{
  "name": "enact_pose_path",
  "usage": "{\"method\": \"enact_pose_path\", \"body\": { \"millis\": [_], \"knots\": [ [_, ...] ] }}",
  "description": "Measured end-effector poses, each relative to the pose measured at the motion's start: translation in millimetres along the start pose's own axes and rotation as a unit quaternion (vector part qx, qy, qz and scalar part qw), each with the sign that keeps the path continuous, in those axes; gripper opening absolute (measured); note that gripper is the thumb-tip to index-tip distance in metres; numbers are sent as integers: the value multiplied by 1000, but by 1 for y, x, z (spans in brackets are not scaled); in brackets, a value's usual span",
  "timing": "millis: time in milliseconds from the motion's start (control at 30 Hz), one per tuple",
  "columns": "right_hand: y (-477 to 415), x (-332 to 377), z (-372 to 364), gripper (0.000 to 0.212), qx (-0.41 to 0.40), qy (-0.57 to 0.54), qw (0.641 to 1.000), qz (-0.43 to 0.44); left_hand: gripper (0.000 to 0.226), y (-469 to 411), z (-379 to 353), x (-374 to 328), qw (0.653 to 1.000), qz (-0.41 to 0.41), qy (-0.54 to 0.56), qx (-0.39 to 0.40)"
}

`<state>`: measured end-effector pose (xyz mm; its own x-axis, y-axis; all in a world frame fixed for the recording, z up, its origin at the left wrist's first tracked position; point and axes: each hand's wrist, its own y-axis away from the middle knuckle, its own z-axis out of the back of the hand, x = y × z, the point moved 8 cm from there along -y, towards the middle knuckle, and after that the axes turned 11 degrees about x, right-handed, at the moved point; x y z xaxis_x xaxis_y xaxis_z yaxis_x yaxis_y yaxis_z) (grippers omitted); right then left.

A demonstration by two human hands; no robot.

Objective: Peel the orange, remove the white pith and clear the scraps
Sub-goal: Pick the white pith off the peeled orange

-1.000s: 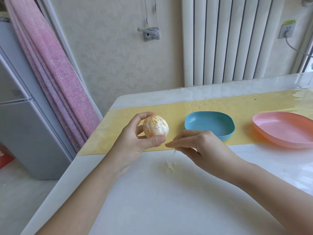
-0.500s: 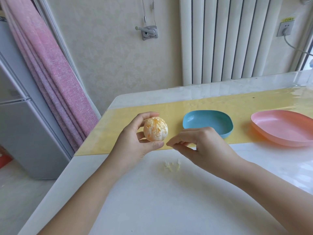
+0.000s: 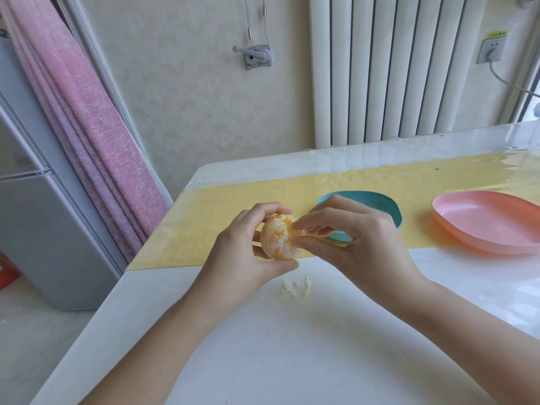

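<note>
My left hand [image 3: 242, 252] cups the orange [image 3: 277, 242], thumb under, fingers over; my right hand [image 3: 359, 241] pinches pith [image 3: 292, 236] on the side facing it. Best to nip only white threads, pull gently along the segment, and drop them with the scraps [image 3: 295, 287] just below my grip

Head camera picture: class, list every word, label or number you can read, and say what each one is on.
On the yellow sticker above the wall socket: printed marks, too small and blurred to read.
No other writing can be made out.
</note>
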<state>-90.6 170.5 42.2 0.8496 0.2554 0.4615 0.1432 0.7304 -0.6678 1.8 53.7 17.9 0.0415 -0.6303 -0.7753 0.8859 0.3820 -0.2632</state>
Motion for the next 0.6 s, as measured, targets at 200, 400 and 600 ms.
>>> {"method": "enact_pose_path", "body": {
  "millis": [200,400,600],
  "knots": [
    [0,-1,-1,8,-2,-15,1000,-6,69,3,2,-5,999,-13,-36,-23],
    [-1,-3,-6,5,40,-28,999,-9,72,4,2,-9,994,-31,-95,-32],
    [-1,-2,-7,5,42,-26,999,-12,70,6,2,-13,994,-37,-91,-38]
  ]
}}
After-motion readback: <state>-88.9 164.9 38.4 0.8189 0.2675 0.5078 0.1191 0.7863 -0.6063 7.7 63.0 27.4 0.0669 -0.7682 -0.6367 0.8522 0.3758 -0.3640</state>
